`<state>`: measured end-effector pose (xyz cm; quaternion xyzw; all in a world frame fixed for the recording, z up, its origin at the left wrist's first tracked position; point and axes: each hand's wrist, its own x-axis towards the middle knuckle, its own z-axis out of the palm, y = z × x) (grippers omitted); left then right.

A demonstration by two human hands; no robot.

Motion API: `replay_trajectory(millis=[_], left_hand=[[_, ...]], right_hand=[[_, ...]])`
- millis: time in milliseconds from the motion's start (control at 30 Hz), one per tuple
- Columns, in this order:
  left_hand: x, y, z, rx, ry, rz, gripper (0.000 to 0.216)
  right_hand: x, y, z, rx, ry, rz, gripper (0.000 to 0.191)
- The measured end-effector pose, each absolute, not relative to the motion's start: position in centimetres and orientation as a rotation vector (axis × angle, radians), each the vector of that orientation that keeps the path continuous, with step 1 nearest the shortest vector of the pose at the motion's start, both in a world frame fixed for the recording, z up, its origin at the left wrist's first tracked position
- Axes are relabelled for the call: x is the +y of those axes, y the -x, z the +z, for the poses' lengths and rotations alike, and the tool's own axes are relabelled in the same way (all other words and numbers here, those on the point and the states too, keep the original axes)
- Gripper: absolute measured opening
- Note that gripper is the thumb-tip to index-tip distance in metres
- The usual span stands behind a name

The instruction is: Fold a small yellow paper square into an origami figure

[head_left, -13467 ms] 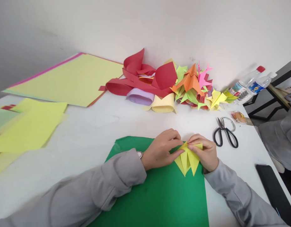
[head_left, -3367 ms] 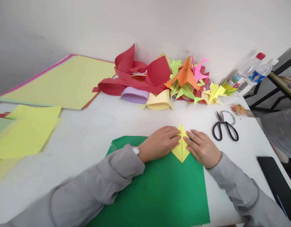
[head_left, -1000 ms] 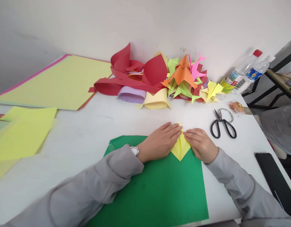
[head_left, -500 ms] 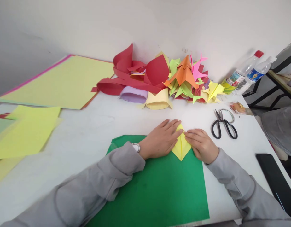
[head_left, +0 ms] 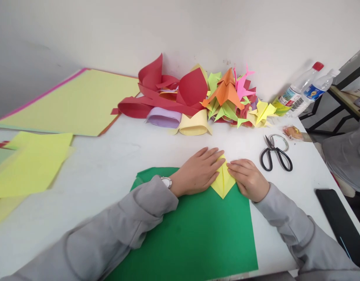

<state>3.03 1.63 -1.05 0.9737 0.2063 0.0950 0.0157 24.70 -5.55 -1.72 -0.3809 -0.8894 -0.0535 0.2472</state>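
A small piece of folded yellow paper lies pointed end toward me on the top edge of a green sheet. My left hand rests flat over its left side, fingers stretched out, with a watch on the wrist. On the right side, my right hand grips the paper's edge with its fingers pressed together and curled. The part of the paper under the left fingers is hidden.
Black-handled scissors and a roll of tape lie to the right, with a black phone nearer. Folded paper shapes and red paper pieces are piled at the back. Two bottles stand beside them. Yellow sheets lie left.
The view has shifted very slightly. Both hands stay on the folded yellow paper in nearly the same pose, the left fingers barely moved.
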Motion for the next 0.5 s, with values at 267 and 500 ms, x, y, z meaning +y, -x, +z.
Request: replay_trajectory(millis=[267, 500], left_hand=[[1.78, -2.85, -1.43, 0.631, -3.018, 0.313, 0.045], [1.69, -2.91, -1.39, 0.641, -3.002, 0.321, 0.048]], right_hand=[[-5.93, -24.58, -1.35, -2.534, 1.046, -0.284, 0.029], [-5.94, -24.59, -1.18, -2.568, 0.968, -0.287, 0.032]])
